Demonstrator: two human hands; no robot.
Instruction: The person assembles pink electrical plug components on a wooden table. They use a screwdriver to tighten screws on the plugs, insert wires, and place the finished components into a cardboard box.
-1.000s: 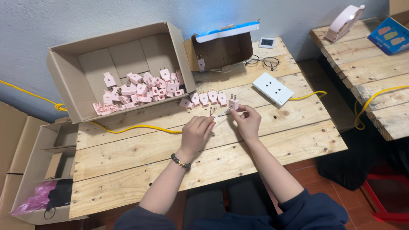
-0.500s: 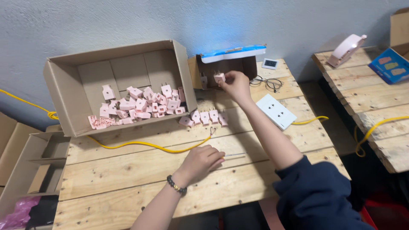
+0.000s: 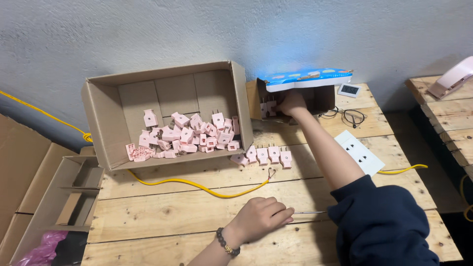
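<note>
My right hand (image 3: 291,103) reaches into a small open cardboard box (image 3: 322,96) with a blue-lit lid at the back of the table. Its fingers are closed on a pink plug (image 3: 270,107) beside other plugs standing inside. My left hand (image 3: 261,216) rests on the wooden table (image 3: 172,212) near the front. Its fingers curl over a thin metal tool (image 3: 309,213) whose tip points right. A row of several pink plugs (image 3: 266,155) stands on the table between the hands. A large cardboard box (image 3: 167,88) lying on its side holds a heap of pink plugs (image 3: 187,135).
A yellow cable (image 3: 197,186) runs across the table. A white socket panel (image 3: 359,152) lies at the right, with glasses (image 3: 352,117) and a small white display (image 3: 350,89) behind it. Open cartons (image 3: 64,202) stand at the left, and a second wooden table (image 3: 448,118) at the right.
My right hand moved from the table's middle up and back, carrying a pink plug into the small blue-lit box. My left hand slid back toward the front edge.
</note>
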